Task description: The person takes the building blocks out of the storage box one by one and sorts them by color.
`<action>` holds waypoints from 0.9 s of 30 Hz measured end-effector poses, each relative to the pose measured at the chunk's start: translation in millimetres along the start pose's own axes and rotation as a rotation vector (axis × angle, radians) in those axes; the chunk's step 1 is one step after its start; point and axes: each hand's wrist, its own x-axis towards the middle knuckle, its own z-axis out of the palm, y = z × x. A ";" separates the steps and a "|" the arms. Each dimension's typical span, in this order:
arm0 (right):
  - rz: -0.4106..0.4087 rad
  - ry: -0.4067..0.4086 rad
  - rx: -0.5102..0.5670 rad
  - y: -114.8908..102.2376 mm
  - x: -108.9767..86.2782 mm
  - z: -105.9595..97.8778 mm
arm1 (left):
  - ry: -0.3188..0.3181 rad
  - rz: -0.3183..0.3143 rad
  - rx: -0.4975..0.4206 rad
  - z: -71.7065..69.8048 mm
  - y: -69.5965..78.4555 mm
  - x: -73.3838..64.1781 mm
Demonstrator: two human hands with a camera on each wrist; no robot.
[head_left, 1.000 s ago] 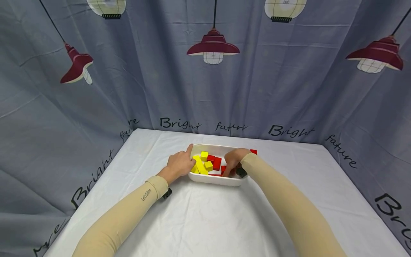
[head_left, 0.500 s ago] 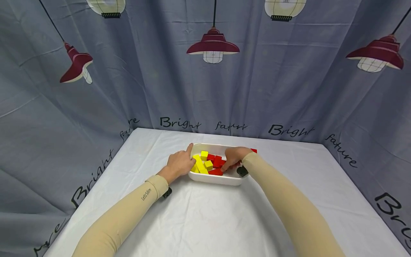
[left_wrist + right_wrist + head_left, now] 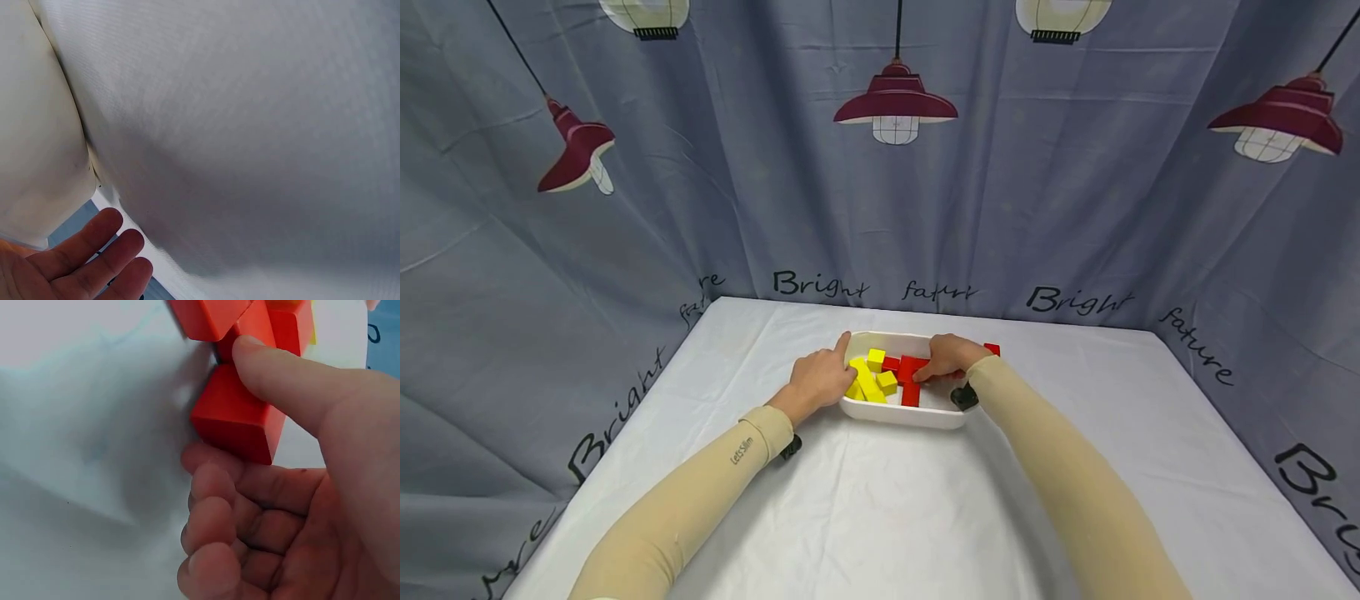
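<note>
Red block [image 3: 232, 412] shows smooth, flat, plain faces.

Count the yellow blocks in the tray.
4: a long block; a partly covered block left of it, beside the left hand; a rear cube and a nearer cube on its right. More may be hidden.

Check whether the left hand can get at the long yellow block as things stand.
Probably yes: the left hand is at the left rim of the white tray, the long yellow block lies close by inside, and nothing appears to rest on it.
</note>
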 end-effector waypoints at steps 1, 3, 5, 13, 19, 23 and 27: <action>0.002 0.004 0.004 -0.1 -0.3 -0.3 | -0.001 0.000 0.000 0.0 0.1 -0.1; -0.001 0.016 0.027 0.0 -0.9 -0.6 | -0.001 -0.001 0.001 -0.7 0.2 -0.4; -0.006 0.027 0.055 0.4 -1.8 -1.3 | 0.005 -0.005 0.003 -1.4 0.3 -0.6; 0.020 0.057 0.127 1.1 -5.3 -3.9 | -0.003 -0.004 0.005 -3.2 1.1 1.1; 0.030 0.092 0.150 -0.6 -6.4 -2.8 | -0.005 -0.013 0.007 -3.0 0.5 1.0; 0.033 0.107 0.156 0.5 -7.2 -0.5 | -0.010 -0.012 0.001 -2.3 1.2 -0.4; 0.010 0.106 0.147 2.0 -13.4 0.0 | -0.013 -0.011 0.000 -0.9 1.8 -1.2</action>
